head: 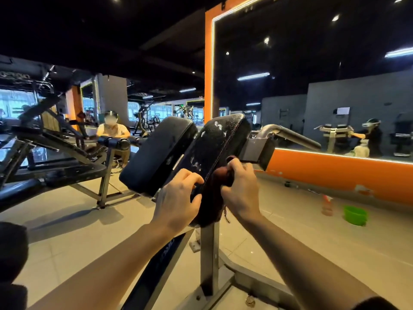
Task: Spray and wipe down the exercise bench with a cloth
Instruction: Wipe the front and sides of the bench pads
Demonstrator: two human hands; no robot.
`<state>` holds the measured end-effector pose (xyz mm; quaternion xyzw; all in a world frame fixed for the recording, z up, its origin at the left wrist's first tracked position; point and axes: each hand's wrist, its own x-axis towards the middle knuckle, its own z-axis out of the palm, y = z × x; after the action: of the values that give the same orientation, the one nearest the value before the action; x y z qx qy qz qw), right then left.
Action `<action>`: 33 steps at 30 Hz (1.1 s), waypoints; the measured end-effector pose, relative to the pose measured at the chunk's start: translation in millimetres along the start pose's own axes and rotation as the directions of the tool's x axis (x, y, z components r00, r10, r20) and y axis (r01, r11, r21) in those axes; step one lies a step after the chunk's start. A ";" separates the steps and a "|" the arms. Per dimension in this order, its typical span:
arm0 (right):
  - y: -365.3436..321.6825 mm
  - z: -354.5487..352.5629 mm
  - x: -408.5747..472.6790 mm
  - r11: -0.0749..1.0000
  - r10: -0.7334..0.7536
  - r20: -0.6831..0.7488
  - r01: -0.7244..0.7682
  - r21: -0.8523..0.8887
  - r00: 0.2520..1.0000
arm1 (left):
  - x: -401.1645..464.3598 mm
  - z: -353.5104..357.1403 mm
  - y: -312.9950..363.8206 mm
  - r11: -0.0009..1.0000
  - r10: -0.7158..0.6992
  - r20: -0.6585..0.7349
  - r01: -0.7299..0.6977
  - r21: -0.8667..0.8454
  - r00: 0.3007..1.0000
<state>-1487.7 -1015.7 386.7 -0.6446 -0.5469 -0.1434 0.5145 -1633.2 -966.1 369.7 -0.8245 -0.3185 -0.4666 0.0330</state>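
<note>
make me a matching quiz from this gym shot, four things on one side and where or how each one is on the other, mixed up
Things:
1. dark reddish-brown cloth
2. green plastic basin
3. black padded bench cushion with white spray flecks
4. orange spray bottle

States:
A. on the floor, right of the bottle
B. gripped by the left hand at its lower edge
C. bunched in the right hand
D. standing on the floor near the orange wall

Pairs: 1-C, 2-A, 3-B, 4-D

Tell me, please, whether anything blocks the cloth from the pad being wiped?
Nothing visible does. The right hand grips the dark cloth right against the right pad's edge, while the left hand holds that pad's lower edge from the other side.
</note>
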 end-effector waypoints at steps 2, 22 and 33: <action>-2.4 -8.7 35.0 0.998 0.068 -0.137 -0.070 -0.004 0.988 | -4.5 -2.8 -1.1 1.000 0.004 0.026 -0.004 -0.001 1.000; -9.2 28.5 -51.4 0.997 -0.022 0.170 0.009 0.075 0.985 | -42.3 -7.7 -3.6 0.972 -0.214 0.076 0.220 -0.081 0.974; -10.9 -21.8 20.8 0.787 0.208 -0.090 -0.112 0.607 0.974 | -44.8 -2.9 -0.7 0.966 -0.249 0.016 0.250 -0.067 0.968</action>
<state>-1481.2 -1023.4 417.1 -0.4806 -0.4665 0.0317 0.7419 -1651.9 -988.7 335.7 -0.7802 -0.4037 -0.4746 -0.0554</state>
